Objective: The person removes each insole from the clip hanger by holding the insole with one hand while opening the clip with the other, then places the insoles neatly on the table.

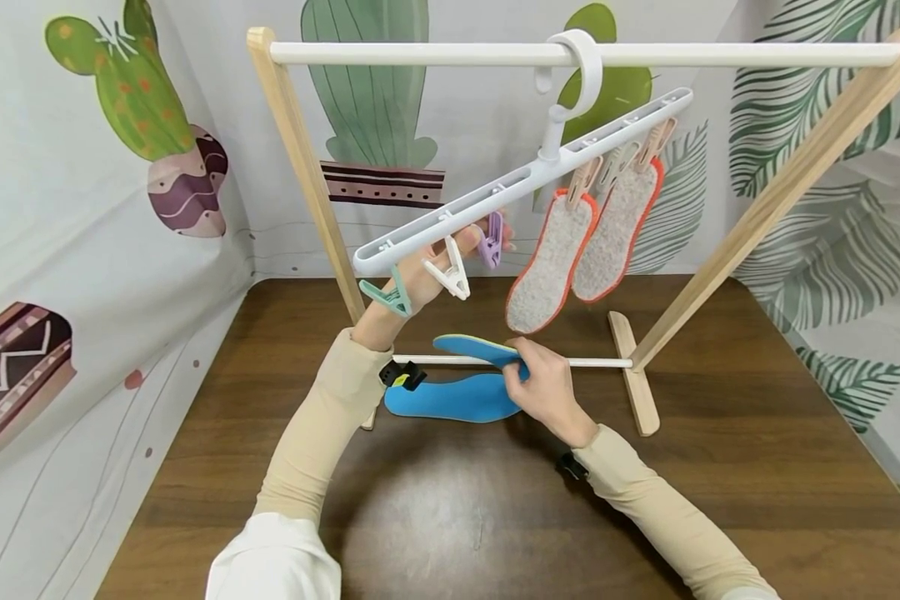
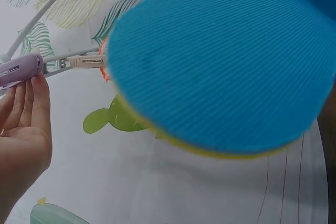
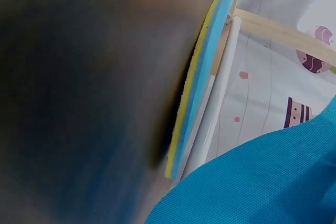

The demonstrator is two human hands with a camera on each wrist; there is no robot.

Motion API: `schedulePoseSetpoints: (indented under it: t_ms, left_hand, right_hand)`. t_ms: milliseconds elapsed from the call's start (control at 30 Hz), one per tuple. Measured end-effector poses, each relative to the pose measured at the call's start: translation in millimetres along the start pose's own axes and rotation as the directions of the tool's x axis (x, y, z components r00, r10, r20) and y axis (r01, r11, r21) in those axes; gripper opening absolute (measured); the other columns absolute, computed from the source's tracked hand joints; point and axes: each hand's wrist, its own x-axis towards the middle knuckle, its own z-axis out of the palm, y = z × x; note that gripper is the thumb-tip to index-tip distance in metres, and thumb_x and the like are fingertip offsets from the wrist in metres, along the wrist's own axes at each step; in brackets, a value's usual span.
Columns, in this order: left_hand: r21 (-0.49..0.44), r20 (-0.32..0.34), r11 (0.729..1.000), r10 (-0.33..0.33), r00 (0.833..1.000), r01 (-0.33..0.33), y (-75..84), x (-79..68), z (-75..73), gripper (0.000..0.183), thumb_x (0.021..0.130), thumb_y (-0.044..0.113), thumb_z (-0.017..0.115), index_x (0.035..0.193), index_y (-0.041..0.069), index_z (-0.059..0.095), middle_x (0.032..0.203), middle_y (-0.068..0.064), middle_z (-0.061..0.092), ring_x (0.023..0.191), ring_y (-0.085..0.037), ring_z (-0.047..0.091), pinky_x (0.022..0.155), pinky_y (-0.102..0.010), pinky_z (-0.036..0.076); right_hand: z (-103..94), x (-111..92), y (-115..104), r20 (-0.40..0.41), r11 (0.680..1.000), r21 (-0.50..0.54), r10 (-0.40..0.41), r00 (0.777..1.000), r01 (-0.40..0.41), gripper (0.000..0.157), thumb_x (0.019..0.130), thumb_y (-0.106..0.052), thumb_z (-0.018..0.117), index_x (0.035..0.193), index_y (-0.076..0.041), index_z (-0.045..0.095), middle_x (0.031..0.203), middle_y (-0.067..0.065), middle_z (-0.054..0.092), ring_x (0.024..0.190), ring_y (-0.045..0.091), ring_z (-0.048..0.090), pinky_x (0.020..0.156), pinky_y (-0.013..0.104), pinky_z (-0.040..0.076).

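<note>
My left hand (image 1: 420, 287) reaches up behind the hanger's lower end and pinches a purple clothespin (image 1: 491, 242); the left wrist view shows its fingertips against the purple clothespin (image 2: 23, 70). A white clothespin (image 1: 450, 268) and a green clothespin (image 1: 390, 293) hang in front of the hand and wrist. Below, my right hand (image 1: 547, 387) grips one end of a blue insole (image 1: 476, 347) with a yellow layer, raised above the table. A second blue insole (image 1: 450, 398) lies flat beneath it, its right end overlapped by my hand.
The white hanger (image 1: 510, 185) hooks over the rack's white top bar (image 1: 420, 54) and tilts down leftward. Two grey insoles with orange edging, a near one (image 1: 551, 267) and a far one (image 1: 622, 229), hang clipped on its right. Wooden legs (image 1: 765, 217) stand on the brown table (image 1: 720, 500).
</note>
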Motion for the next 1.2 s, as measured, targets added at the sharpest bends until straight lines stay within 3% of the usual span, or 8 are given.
schedulePoseSetpoints:
  t_ms: [167, 267, 467, 700, 800, 933, 1100, 1200]
  left_hand:
    - [-0.028, -0.001, 1.0, -0.011, 1.0, 0.011, -0.7, -0.6, 0.3, 0.068, 0.078, 0.059, 0.057, 0.108, -0.002, 0.057, 0.099, -0.009, 0.063, 0.093, -0.015, 0.056, 0.092, -0.028, 0.043]
    - [-0.056, 0.044, 0.998, 0.0, 0.999, 0.003, -1.0, -0.2, 0.7, 0.074, 0.081, 0.055, 0.056, 0.121, -0.006, 0.051, 0.109, -0.012, 0.064, 0.102, -0.018, 0.059, 0.099, -0.034, 0.042]
    - [0.062, -0.09, 0.994, -0.083, 0.992, 0.088, 0.5, -2.0, 1.0, 0.082, 0.068, 0.072, 0.057, 0.108, 0.0, 0.058, 0.087, 0.009, 0.059, 0.087, -0.008, 0.05, 0.088, -0.024, 0.039]
    - [-0.066, 0.021, 0.998, -0.006, 1.0, 0.007, 0.0, 2.0, 1.8, 0.076, 0.079, 0.058, 0.056, 0.121, -0.005, 0.053, 0.111, -0.02, 0.062, 0.1, -0.017, 0.061, 0.098, -0.034, 0.044]
    - [-0.014, -0.045, 1.0, -0.028, 0.999, 0.027, 0.6, 0.4, 1.9, 0.082, 0.074, 0.064, 0.057, 0.119, -0.005, 0.054, 0.104, -0.007, 0.065, 0.095, -0.009, 0.057, 0.095, -0.028, 0.044]
    - [-0.024, -0.118, 0.998, -0.068, 0.991, 0.066, -0.7, -2.8, 1.7, 0.089, 0.068, 0.067, 0.06, 0.116, -0.008, 0.053, 0.095, 0.01, 0.061, 0.089, -0.005, 0.052, 0.088, -0.024, 0.044]
    - [-0.045, -0.122, 0.996, -0.087, 0.989, 0.082, -4.1, -5.5, 1.6, 0.091, 0.068, 0.067, 0.061, 0.114, -0.01, 0.052, 0.089, 0.013, 0.061, 0.086, -0.004, 0.054, 0.083, -0.021, 0.044]
    - [-0.049, -0.115, 0.996, -0.082, 0.99, 0.077, -4.6, -4.9, 1.9, 0.09, 0.068, 0.066, 0.061, 0.116, -0.01, 0.052, 0.092, 0.011, 0.062, 0.089, -0.004, 0.055, 0.088, -0.023, 0.047]
  right_hand:
    - [-0.6, -0.6, 0.5, 0.006, 1.0, -0.006, -0.001, 1.0, 0.001, 0.022, 0.074, -0.005, 0.044, 0.085, -0.007, 0.063, 0.064, 0.001, 0.058, 0.051, 0.011, 0.042, 0.046, 0.024, 0.036]
    - [-1.1, -1.6, 0.9, 0.014, 1.0, -0.018, 0.006, 1.0, -0.006, 0.02, 0.072, -0.005, 0.045, 0.082, -0.008, 0.062, 0.061, -0.001, 0.054, 0.05, 0.01, 0.041, 0.045, 0.023, 0.036]
    - [-4.2, 0.2, 2.8, 0.057, 0.999, -0.033, 0.028, 0.998, -0.026, 0.01, 0.071, -0.004, 0.045, 0.071, -0.01, 0.053, 0.054, -0.001, 0.042, 0.048, 0.008, 0.031, 0.043, 0.02, 0.026]
    - [-9.4, 1.1, 5.1, 0.097, 0.998, -0.055, 0.046, 0.994, -0.041, 0.012, 0.069, -0.001, 0.044, 0.065, -0.012, 0.046, 0.054, -0.003, 0.033, 0.048, 0.008, 0.023, 0.044, 0.019, 0.018]
    - [-10.5, 1.1, 6.4, 0.102, 0.997, -0.069, 0.051, 0.993, -0.044, 0.012, 0.069, -0.001, 0.043, 0.065, -0.013, 0.045, 0.055, -0.005, 0.031, 0.049, 0.007, 0.022, 0.044, 0.019, 0.016]
    - [-10.4, 0.4, 6.2, 0.128, 0.996, -0.075, 0.053, 0.99, -0.043, 0.013, 0.07, -0.001, 0.043, 0.066, -0.013, 0.045, 0.056, -0.004, 0.031, 0.05, 0.008, 0.022, 0.045, 0.02, 0.017]
    - [-11.5, -2.8, 3.4, 0.157, 0.996, -0.078, 0.055, 0.986, -0.043, 0.013, 0.07, -0.002, 0.044, 0.068, -0.014, 0.047, 0.056, -0.004, 0.033, 0.049, 0.006, 0.024, 0.044, 0.018, 0.017]
    - [-14.3, -2.8, 3.9, 0.156, 0.996, -0.077, 0.059, 0.986, -0.047, 0.013, 0.071, -0.002, 0.043, 0.068, -0.014, 0.046, 0.056, -0.005, 0.03, 0.049, 0.006, 0.021, 0.045, 0.018, 0.014]
